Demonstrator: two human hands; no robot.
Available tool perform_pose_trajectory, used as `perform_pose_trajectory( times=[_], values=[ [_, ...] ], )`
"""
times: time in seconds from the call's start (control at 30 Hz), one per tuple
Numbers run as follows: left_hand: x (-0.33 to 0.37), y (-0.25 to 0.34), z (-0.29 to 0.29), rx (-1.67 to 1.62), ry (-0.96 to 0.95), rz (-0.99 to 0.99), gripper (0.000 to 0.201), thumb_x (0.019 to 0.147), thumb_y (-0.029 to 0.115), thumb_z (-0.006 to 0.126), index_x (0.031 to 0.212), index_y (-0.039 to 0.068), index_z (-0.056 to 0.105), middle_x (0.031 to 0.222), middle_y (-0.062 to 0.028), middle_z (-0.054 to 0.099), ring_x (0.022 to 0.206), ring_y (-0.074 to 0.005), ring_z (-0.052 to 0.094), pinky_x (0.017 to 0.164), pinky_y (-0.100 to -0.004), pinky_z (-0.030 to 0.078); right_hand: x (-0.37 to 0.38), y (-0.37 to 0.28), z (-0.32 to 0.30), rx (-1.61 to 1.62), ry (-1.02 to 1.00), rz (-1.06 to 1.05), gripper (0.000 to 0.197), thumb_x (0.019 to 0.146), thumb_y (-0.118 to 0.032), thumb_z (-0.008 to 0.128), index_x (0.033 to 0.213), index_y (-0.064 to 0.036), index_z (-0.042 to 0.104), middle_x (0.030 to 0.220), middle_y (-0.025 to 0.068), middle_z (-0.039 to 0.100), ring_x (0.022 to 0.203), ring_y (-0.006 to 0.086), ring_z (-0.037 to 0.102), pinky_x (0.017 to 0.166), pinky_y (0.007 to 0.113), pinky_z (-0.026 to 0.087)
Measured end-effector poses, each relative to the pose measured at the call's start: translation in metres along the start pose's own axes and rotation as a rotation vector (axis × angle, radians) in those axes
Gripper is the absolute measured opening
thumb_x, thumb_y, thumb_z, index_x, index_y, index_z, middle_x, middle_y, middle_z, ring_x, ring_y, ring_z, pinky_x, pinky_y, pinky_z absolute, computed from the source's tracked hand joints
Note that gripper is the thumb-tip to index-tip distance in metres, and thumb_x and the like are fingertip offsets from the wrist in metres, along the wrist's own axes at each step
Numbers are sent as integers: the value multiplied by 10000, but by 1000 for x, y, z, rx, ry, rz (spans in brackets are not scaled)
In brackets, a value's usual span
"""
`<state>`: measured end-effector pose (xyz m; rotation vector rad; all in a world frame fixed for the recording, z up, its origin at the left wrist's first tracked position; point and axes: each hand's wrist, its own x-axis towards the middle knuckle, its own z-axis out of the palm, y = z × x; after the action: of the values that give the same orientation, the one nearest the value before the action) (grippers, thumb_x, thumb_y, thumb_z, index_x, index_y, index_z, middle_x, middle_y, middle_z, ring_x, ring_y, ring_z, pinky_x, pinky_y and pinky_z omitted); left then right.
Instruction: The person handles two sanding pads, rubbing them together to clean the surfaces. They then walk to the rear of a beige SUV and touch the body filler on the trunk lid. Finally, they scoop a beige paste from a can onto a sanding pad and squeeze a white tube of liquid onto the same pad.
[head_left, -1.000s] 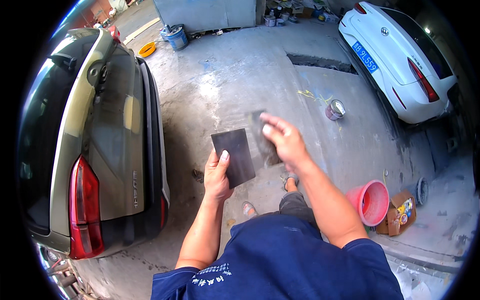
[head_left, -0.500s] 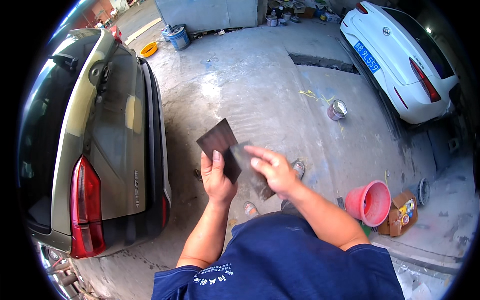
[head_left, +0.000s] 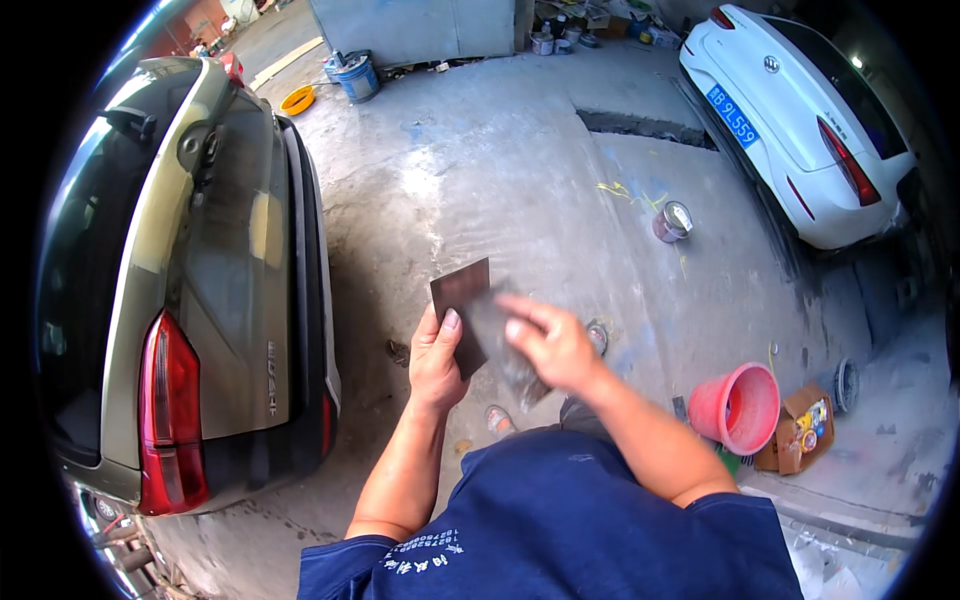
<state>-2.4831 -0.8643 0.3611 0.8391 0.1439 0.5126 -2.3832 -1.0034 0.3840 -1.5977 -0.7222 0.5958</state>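
- Holding a dark plate (head_left: 463, 292) in the left hand (head_left: 437, 358), left of the pink bucket (head_left: 708, 408), with thumb across the near face and fingers wrapped behind, closed firmly on it.
- Pinching a blurred grey sheet (head_left: 508, 352) between thumb and fingertips of the right hand (head_left: 562, 345), nearer to the bucket than the plate; nearly closed, with only the sheet's thickness between.
- Covering part of the plate with that sheet, in this view; cannot tell whether touching.
- Sandalled feet (head_left: 598, 338) on the floor left of the bucket, partly hidden by dark trousers and a blue shirt (head_left: 580, 510).
- Just right of the bucket, an open cardboard box (head_left: 790, 455) with small items inside, then a grey tub (head_left: 847, 385).
- Under the bucket's near side, a green thing (head_left: 733, 462), mostly blocked from sight.
- Beyond the bucket, a paint can (head_left: 672, 223), yellow strips (head_left: 625, 190) and a dark gap in the floor (head_left: 645, 128).
- Beyond and right of the bucket, a white car (head_left: 790, 110), closing off that side.
- Far left of the bucket, an olive car (head_left: 235, 320) with pale patches, walling off that side.
- Farther beyond and left of the bucket, a yellow basin (head_left: 298, 99) and a blue pail (head_left: 356, 78).
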Motion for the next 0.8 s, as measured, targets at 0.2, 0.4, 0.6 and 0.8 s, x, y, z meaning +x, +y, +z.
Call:
perform_pose_trajectory(
  times=[0.2, 0.4, 0.6, 0.8],
  values=[
    [-4, 13, -4, 89, 191, -171, 259, 990, 165, 471, 1226, 72, 522, 1073, -51, 626, 949, -142, 609, 831, -325, 513, 23, -28, -54, -32, 167, 53, 374, 861, -90, 590, 1229, -27, 583, 1136, 130, 649, 1041, 203, 614, 918, 308, 463],
    [-4, -3, -1, -71, 420, -110, 230, 935, 91, 551, 1163, 93, 518, 1048, -43, 625, 945, -150, 607, 848, -334, 506, -11, -23, -23, -359, -94, -406, 391, 800, 32, 558, 1182, -35, 602, 1169, 148, 620, 1091, 305, 586, 919, 353, 479],
    [3, 8, 11, 26, 316, 1, 256, 925, 120, 600, 1153, 69, 495, 1039, -56, 620, 907, -146, 608, 796, -339, 534, -28, 42, -30, -490, -103, -230, 367, 831, 0, 512, 1187, -24, 600, 1215, 165, 601, 1076, 340, 590, 947, 364, 465],
    [5, 2, 8, 130, 332, 8, 192, 913, 99, 615, 1092, 55, 560, 997, -29, 633, 855, -103, 591, 730, -270, 503, -13, 16, -40, -166, -78, 110, 290, 873, -154, 579, 1122, -17, 635, 1084, 154, 665, 997, 249, 639, 893, 332, 478]
  ],
)
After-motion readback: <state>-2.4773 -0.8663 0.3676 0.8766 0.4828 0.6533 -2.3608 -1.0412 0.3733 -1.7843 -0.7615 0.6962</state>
